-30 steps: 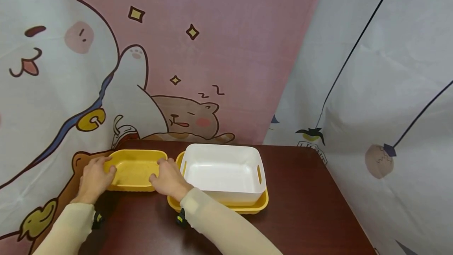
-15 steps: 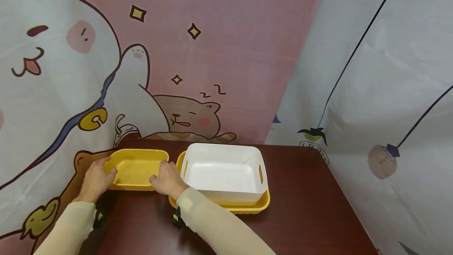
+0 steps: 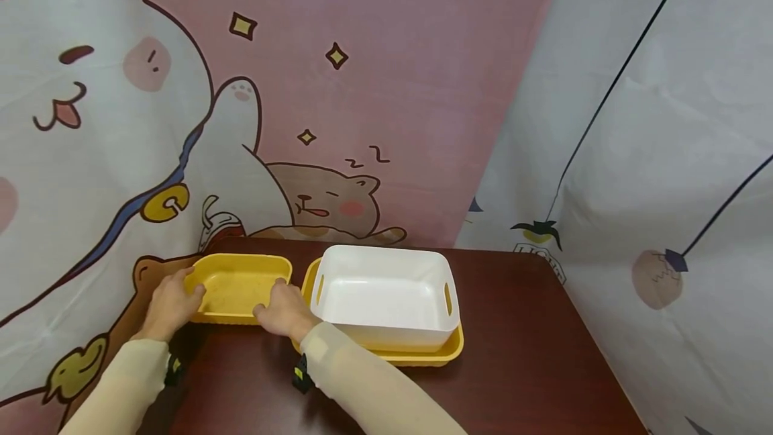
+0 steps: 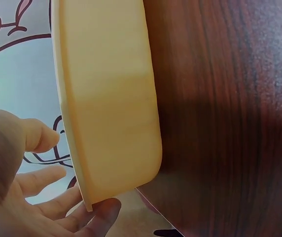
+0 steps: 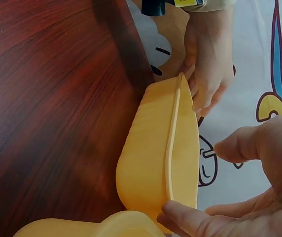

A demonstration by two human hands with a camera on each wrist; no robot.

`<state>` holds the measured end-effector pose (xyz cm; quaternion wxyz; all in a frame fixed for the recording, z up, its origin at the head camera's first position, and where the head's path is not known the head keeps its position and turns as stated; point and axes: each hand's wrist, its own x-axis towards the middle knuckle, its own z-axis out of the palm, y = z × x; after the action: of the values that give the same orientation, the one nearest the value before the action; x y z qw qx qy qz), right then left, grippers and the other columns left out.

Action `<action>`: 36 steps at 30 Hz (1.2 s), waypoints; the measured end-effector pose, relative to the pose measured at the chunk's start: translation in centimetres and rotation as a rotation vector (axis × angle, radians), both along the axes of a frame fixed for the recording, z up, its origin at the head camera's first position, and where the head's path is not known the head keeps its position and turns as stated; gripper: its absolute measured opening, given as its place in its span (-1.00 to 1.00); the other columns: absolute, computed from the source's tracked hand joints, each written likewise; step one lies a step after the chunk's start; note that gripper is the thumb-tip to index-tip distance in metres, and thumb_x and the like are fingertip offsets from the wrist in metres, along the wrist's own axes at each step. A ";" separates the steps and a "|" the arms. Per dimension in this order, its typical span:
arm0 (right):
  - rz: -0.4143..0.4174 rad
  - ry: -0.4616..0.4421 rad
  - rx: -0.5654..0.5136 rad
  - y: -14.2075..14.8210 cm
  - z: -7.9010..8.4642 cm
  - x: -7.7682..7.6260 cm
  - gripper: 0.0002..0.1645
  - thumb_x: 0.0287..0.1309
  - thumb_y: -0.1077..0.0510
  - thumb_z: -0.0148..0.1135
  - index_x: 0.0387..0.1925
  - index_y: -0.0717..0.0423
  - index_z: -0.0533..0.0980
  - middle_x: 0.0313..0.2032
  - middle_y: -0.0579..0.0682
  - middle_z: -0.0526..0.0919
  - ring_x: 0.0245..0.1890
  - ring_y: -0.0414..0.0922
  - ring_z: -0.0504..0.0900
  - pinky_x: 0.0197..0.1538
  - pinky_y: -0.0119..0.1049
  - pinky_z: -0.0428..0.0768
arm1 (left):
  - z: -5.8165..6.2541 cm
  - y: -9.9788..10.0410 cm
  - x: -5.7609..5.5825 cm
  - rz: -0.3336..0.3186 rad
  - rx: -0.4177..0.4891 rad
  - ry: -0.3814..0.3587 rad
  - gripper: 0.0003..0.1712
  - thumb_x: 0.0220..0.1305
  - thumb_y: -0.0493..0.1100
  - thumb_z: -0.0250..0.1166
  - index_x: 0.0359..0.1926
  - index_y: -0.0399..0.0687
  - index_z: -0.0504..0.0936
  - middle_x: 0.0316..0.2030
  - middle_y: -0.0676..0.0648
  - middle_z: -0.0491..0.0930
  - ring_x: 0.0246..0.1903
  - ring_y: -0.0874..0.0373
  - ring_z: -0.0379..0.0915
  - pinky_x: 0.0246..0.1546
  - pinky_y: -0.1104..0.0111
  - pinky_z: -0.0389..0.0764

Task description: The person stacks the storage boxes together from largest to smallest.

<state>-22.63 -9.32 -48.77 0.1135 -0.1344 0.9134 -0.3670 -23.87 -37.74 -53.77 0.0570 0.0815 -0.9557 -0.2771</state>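
Note:
A small yellow plastic basin (image 3: pixel 238 291) lies at the far left of the dark table. My left hand (image 3: pixel 169 306) is at its left end. In the left wrist view, the left fingertips (image 4: pixel 104 212) touch the basin's outer end wall, while the thumb stays off the rim. My right hand (image 3: pixel 284 311) is at the opposite end. The right wrist view has an extended right finger (image 5: pixel 185 217) against the near end of the basin, below the rim, with the thumb raised apart. Nothing lies inside the basin.
Just right of the basin, a white plastic bin (image 3: pixel 383 297) with handle slots sits in a larger yellow basin (image 3: pixel 449 349). The brown wooden table (image 3: pixel 519 354) meets a cartoon-printed cloth (image 3: pixel 423 99) at the back and sides.
The head view has drifted slightly, moving the scene a little to the right. My right hand has edged slightly nearer to me; the basins and the white bin keep their places.

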 end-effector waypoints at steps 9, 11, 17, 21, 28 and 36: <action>-0.019 -0.034 0.001 -0.1 -0.3 -0.1 -0.27 0.49 -0.05 0.49 0.46 0.30 0.56 -0.31 -0.02 0.62 -0.39 -0.14 0.54 -0.23 -0.34 0.60 | -0.3 -0.3 -0.2 -0.005 -0.024 0.032 -0.25 0.66 -0.17 0.20 0.63 -0.61 0.31 0.41 -0.82 0.40 0.31 -0.83 0.42 0.34 -0.59 0.51; -0.029 -0.043 -0.003 0.0 -0.3 -0.1 -0.35 0.47 -0.06 0.50 0.36 0.27 0.60 -0.28 -0.01 0.62 -0.35 -0.14 0.55 -0.18 -0.34 0.62 | -0.3 -0.3 -0.3 -0.003 -0.026 0.034 -0.25 0.65 -0.18 0.20 0.63 -0.60 0.32 0.41 -0.82 0.41 0.31 -0.83 0.42 0.33 -0.58 0.52; -0.030 -0.042 -0.032 0.1 -0.3 -0.4 -0.64 0.51 -0.05 0.46 -0.05 0.17 0.62 -0.38 -0.05 0.53 -0.40 -0.14 0.50 -0.23 -0.35 0.54 | -0.3 -0.3 -0.3 0.010 -0.025 0.045 -0.28 0.65 -0.19 0.22 0.61 -0.58 0.36 0.40 -0.81 0.43 0.31 -0.82 0.43 0.29 -0.58 0.53; -0.026 -0.048 -0.064 0.1 -0.4 -0.4 -0.65 0.55 -0.05 0.43 -0.27 0.09 0.56 -0.44 -0.06 0.49 -0.45 -0.13 0.47 -0.30 -0.36 0.48 | -0.3 -0.4 -0.3 0.027 -0.022 0.040 -0.29 0.64 -0.19 0.22 0.61 -0.55 0.38 0.41 -0.79 0.44 0.31 -0.82 0.44 0.26 -0.57 0.55; -0.033 -0.058 -0.101 0.0 -0.1 -0.2 -0.65 0.56 -0.04 0.42 -0.27 0.12 0.58 -0.41 -0.03 0.51 -0.45 -0.12 0.48 -0.33 -0.37 0.46 | -0.4 -0.6 -0.2 0.043 -0.024 0.043 -0.31 0.64 -0.16 0.21 0.59 -0.52 0.43 0.37 -0.80 0.48 0.22 -0.79 0.51 0.11 -0.51 0.60; -0.054 -0.031 -0.076 0.0 0.6 -0.3 -0.67 0.57 -0.04 0.41 -0.19 0.14 0.61 -0.29 -0.01 0.55 -0.31 -0.13 0.50 -0.16 -0.35 0.55 | 0.1 -0.8 -0.1 0.065 -0.030 0.084 -0.33 0.61 -0.18 0.22 0.57 -0.51 0.47 0.31 -0.78 0.54 -0.05 -0.60 0.62 -0.13 -0.32 0.65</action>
<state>-22.93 -9.35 -48.15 0.1124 -0.1083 0.9002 -0.4066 -23.93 -38.50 -53.67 0.1073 0.0998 -0.9533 -0.2641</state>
